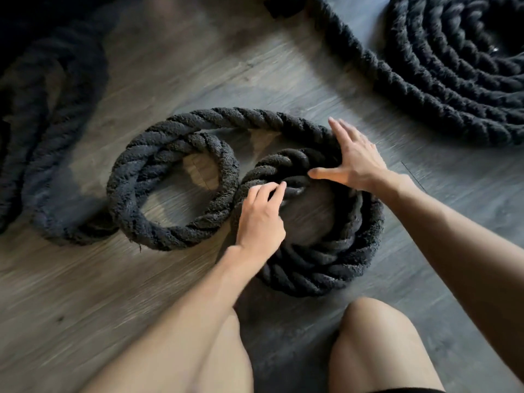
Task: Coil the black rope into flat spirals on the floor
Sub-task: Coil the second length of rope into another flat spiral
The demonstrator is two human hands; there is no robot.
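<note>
Thick black rope (320, 268) lies on a grey wood floor (85, 293) in two small loose rings at centre, with a larger flat spiral (453, 66) at 2 o'clock and a blurred pile (42, 123) at 9 o'clock. Two bare hands work the right ring: the left hand (262, 219) pinches its inner end with curled fingers, and the right hand (355, 160) presses flat, fingers spread, on its far rim. Two bare knees (377, 336) show at 6 o'clock.

Dim, light from upper right; motion blur, dark top-left corner.

Grey wood-grain plank floor (119, 293), dim far-left corner, brighter patch perhaps daylight upper right
</note>
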